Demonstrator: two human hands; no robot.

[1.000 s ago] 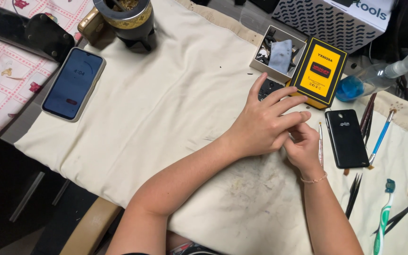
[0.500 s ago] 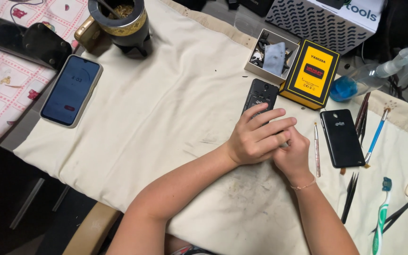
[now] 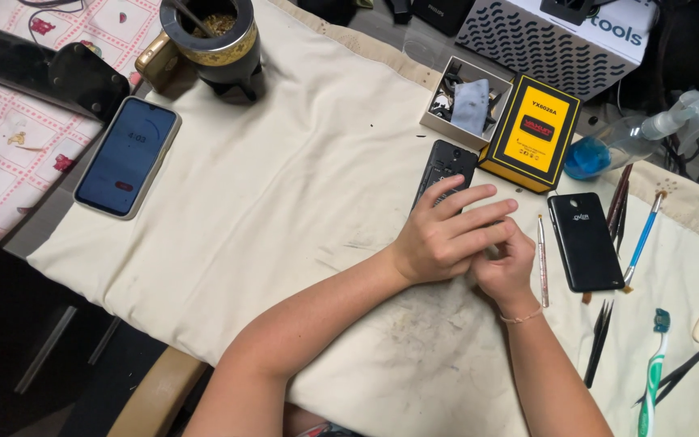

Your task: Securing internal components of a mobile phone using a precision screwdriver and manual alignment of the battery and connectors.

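Note:
My left hand [image 3: 446, 231] lies over a black opened phone body [image 3: 445, 166] on the cream cloth [image 3: 285, 202], fingers spread across its lower end. Under and just right of it, my right hand [image 3: 505, 267] is curled with its fingers closed; whether it holds anything is hidden by the left hand. A thin metal tool [image 3: 541, 255] lies beside the right hand. The black phone back cover [image 3: 585, 240] rests to the right, apart from both hands.
A yellow and black box [image 3: 531, 133] and a small parts box [image 3: 464, 103] stand behind the phone. A lit smartphone [image 3: 127, 156] lies far left, a dark cup [image 3: 212, 44] behind it. Brushes, tweezers [image 3: 598, 341], a toothbrush [image 3: 653, 372] and a spray bottle [image 3: 633, 137] are at right.
The view has shifted so more of the phone body shows above my left hand. Both hands stay together over its lower end, having slid slightly toward me.

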